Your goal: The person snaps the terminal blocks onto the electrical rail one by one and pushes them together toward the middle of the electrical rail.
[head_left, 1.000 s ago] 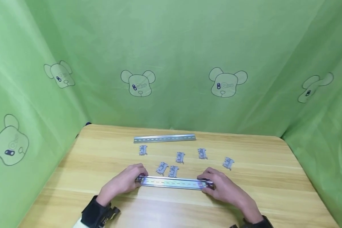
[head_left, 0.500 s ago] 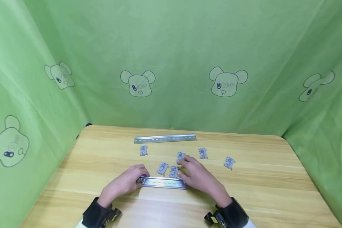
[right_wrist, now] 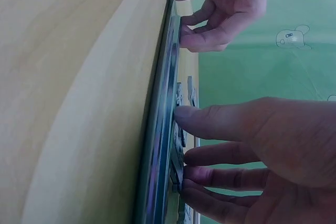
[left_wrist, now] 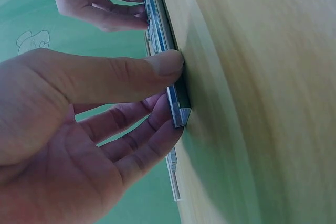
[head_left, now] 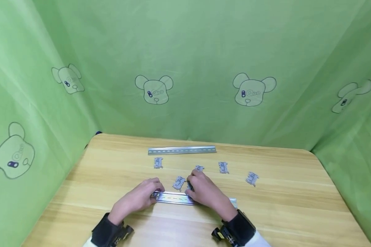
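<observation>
A slotted metal DIN rail (head_left: pixel 174 198) lies across the near part of the table. My left hand (head_left: pixel 139 196) grips its left end, thumb on the near edge and fingers on the far edge in the left wrist view. Over the rail's middle reaches my right hand (head_left: pixel 205 192), its thumb and fingers around a grey terminal block (head_left: pixel 189 185) just behind the rail. The right wrist view shows that block (right_wrist: pixel 177 156) between thumb and fingertips, low by the table. Another terminal block (head_left: pixel 179 183) lies just left of it, and one more (head_left: pixel 199 168) is partly hidden behind the right hand.
A second DIN rail (head_left: pixel 181 150) lies at the back of the wooden table (head_left: pixel 281 209). Further terminal blocks lie apart: one at back left (head_left: pixel 158 162), one right of centre (head_left: pixel 223 167), one farther right (head_left: pixel 252 178). Green curtains (head_left: pixel 191 51) enclose the table.
My right hand has let go of the rail's right end and moved left to the terminal block behind the rail's middle. My left hand has kept its grip on the left end.
</observation>
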Tool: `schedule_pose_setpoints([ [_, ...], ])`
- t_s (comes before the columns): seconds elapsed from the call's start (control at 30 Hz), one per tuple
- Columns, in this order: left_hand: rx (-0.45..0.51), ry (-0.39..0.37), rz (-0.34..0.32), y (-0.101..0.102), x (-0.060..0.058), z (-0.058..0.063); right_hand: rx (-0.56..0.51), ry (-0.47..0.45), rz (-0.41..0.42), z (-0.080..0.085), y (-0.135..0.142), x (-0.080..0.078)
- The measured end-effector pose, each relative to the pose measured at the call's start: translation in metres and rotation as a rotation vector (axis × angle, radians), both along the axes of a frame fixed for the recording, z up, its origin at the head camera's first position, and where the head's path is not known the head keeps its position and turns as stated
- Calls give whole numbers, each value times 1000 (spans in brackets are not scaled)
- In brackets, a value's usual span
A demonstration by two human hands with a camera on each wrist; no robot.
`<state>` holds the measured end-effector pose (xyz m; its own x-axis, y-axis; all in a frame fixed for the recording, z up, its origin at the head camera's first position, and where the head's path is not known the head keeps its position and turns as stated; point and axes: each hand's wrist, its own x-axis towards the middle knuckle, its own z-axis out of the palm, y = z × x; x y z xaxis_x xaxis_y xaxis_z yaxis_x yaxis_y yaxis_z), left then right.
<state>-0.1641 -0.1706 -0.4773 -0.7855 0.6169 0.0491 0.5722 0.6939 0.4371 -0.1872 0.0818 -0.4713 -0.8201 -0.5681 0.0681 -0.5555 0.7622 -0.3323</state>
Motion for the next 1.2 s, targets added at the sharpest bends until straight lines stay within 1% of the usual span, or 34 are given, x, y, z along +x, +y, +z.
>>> schedule_pose_setpoints([
  [0.37, -11, -4, 6, 1, 0, 2, 13, 45, 23, -2, -3, -6],
  [0.57, -15, -13, 15, 0, 0, 1, 29, 20, 38, 0, -3, -7],
  [0.8, -14, -16, 21, 0, -1, -2, 65, 41, 56, 3, -6, -7],
  [0.93, -16, -17, 16, 0, -2, -1, 84, 32, 75, 6, -6, -8],
  [1.1, -22, -23, 26, 1, -2, -1, 87, 30, 91, 7, -4, -10],
  [1.2, -17, -21, 27, 1, -2, -2, 70, 35, 101, 8, 0, -12],
])
